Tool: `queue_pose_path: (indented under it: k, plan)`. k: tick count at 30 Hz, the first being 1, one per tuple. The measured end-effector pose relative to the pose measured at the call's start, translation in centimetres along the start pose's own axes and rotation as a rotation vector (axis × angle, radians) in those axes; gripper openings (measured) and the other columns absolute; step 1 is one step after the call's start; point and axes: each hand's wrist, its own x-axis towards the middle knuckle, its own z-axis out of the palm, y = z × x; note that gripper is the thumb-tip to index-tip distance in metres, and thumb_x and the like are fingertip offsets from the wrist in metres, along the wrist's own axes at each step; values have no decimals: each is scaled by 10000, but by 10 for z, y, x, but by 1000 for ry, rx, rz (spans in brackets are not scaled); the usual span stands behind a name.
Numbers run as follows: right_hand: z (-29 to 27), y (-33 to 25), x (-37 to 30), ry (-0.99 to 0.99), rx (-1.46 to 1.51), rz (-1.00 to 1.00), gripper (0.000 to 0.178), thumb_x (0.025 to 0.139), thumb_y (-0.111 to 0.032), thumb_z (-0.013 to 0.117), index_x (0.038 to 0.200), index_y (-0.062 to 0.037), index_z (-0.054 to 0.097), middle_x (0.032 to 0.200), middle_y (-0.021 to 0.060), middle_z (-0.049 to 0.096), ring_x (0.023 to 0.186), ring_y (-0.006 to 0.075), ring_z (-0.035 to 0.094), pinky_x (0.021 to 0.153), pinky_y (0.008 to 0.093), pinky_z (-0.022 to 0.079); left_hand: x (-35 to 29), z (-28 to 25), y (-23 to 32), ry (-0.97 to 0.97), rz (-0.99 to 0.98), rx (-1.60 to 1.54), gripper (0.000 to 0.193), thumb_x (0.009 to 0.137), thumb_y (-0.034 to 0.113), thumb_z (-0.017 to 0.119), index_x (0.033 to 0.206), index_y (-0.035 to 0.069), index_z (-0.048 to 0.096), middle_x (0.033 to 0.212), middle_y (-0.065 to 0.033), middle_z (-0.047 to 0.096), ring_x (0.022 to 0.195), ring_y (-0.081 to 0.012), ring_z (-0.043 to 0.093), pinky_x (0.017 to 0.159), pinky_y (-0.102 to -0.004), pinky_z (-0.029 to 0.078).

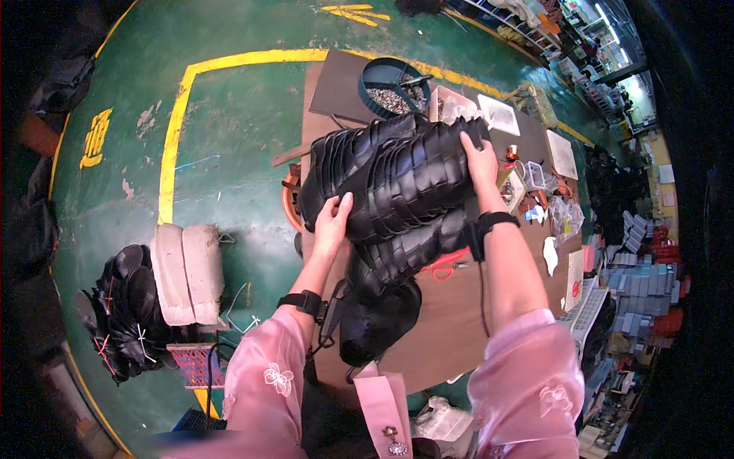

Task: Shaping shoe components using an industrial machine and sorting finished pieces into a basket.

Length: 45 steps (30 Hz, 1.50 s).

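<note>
A long stack of nested, glossy black leather-like pieces (417, 180) lies slantwise over the brown work table, and I hold it with both hands. My left hand (332, 220) grips its near left side, thumb up on the pieces. At the far right end my right hand (480, 164) is closed round the stack, fingers partly hidden behind it. Beneath it, more layered black pieces (413, 252) run toward me. A smooth, rounded black piece (380, 321) lies nearest my body. Red-handled scissors (443, 268) rest beside the stack, partly covered.
On the brown table (436, 336), a round dark green divided tray (386, 90) of small bits stands at the back. White trays (498, 115) and small clutter lie at right. A beige padded stool (187, 274) and bundled black pieces (126, 306) are at left.
</note>
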Motion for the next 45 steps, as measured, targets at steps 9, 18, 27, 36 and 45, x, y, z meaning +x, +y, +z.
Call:
queue_pose_path:
  k: [9,18,27,36,45]
  plan:
    - [-8,24,16,-89,80,-111,816,786,-667,436,1347,-80,355,1267,201,490,1189,328,458,992,378,328,-47,-7,20,-41,165,10,717,867,463,513,1401,70,239,1383,-215,318,1297,-316,304,1057,-365,240]
    - [-44,82,-83,-66,396,-240,567,875,-382,540,1295,-24,409,1212,162,536,1120,236,511,965,330,365,-222,-141,-86,-55,-51,61,413,916,324,494,1217,42,511,1038,-47,603,862,-136,583,751,-282,478]
    - [-52,165,-432,-1135,351,-614,194,874,-93,548,1022,19,603,993,72,629,950,156,565,880,298,423,-569,-231,-219,328,-447,401,335,799,299,502,1051,120,629,982,-108,648,947,-271,604,839,-386,460]
    - [-45,167,-676,-2053,-103,-633,265,884,-151,562,1112,-16,572,1021,83,639,885,127,592,724,237,446,-796,-187,-334,838,-548,64,307,802,286,513,1032,126,638,1027,-117,634,987,-286,587,864,-396,449]
    - [-29,71,-837,-1956,-247,-809,229,886,-151,554,1089,-47,578,986,76,646,809,139,619,663,251,482,-956,-89,-433,1270,-599,-596,273,810,214,525,1022,82,636,843,-77,664,709,-187,636,663,-317,497]
